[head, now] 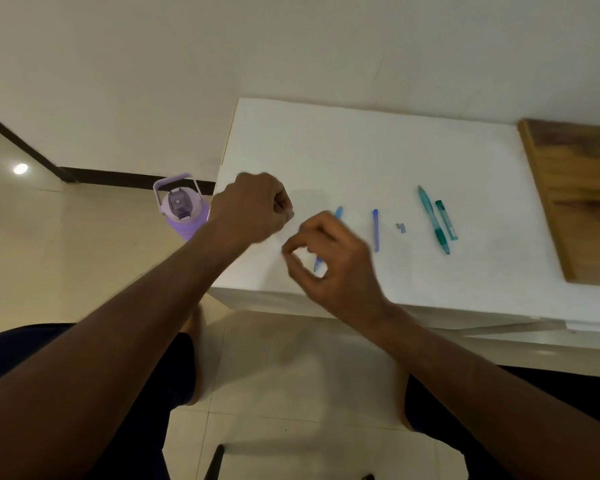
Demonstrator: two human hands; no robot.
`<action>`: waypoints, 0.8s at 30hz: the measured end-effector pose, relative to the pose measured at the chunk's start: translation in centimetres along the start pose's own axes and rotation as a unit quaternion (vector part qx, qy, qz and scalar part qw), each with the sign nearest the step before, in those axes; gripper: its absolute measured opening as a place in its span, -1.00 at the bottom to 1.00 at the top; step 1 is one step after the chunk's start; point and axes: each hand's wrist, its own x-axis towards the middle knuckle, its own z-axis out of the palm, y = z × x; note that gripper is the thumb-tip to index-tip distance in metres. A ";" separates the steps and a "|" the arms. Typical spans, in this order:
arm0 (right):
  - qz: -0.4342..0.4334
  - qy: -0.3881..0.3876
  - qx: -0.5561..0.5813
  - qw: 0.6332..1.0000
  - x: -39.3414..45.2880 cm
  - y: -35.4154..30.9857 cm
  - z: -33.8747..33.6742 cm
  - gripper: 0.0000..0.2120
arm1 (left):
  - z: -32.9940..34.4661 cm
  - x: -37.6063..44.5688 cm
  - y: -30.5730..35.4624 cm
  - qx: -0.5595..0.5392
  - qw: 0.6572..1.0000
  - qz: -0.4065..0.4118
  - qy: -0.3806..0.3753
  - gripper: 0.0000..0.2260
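Directly under the loosely curled, empty right hand (329, 261) the pen (318, 264) is laid, pointing away; the left hand (253, 209) is fisted, contents hidden.

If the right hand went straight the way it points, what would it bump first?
Probably the left hand. The right hand points up and left over the white table, and the left fist sits close ahead in that line. Depth is unclear, so it might slip past.

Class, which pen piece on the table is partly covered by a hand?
The leftmost blue pen: the right hand hides its middle, while the other pieces lie uncovered.
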 end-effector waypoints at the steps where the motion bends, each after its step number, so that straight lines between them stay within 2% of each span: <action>1: 0.060 0.034 0.022 0.997 0.6 0.4 -1.3 -0.98 | 0.5 0.2 0.5 0.005 1.000 -0.007 -0.007 -0.87; 3: 0.222 0.102 0.065 0.967 1.3 1.6 -3.5 -0.97 | 2.1 0.6 1.7 0.005 1.000 -0.015 -0.018 -0.83; 6: 0.453 0.182 0.147 0.860 2.1 4.5 -5.2 -0.94 | 4.8 1.1 3.7 -0.006 1.000 -0.021 -0.014 -0.68; 8: 0.529 0.210 0.219 0.792 2.7 6.1 -5.8 -0.90 | 6.2 1.5 4.7 0.015 1.000 -0.018 -0.001 -0.55; 10: 0.558 0.215 0.267 0.756 3.1 6.9 -5.9 -0.88 | 6.9 1.8 5.2 0.057 0.998 -0.006 0.023 -0.52; 12: 0.562 0.208 0.288 0.747 3.2 6.9 -5.8 -0.90 | 7.3 1.8 5.4 0.076 0.996 0.007 0.050 -0.60; 16: 0.551 0.188 0.284 0.762 3.8 6.3 -6.2 -0.92 | 7.0 1.5 5.5 0.041 0.997 0.040 0.055 -0.75; 18: 0.541 0.191 0.308 0.759 4.3 6.0 -7.0 -0.88 | 6.1 1.3 5.3 -0.061 0.994 0.078 0.038 -0.79; 20: 0.526 0.185 0.338 0.758 4.9 5.5 -8.1 -0.84 | 4.9 1.0 5.1 -0.173 0.977 0.109 0.060 -0.82; 24: 0.501 0.161 0.381 0.760 5.9 4.8 -9.8 -0.91 | 3.5 0.2 5.3 -0.290 0.944 0.128 0.086 -0.82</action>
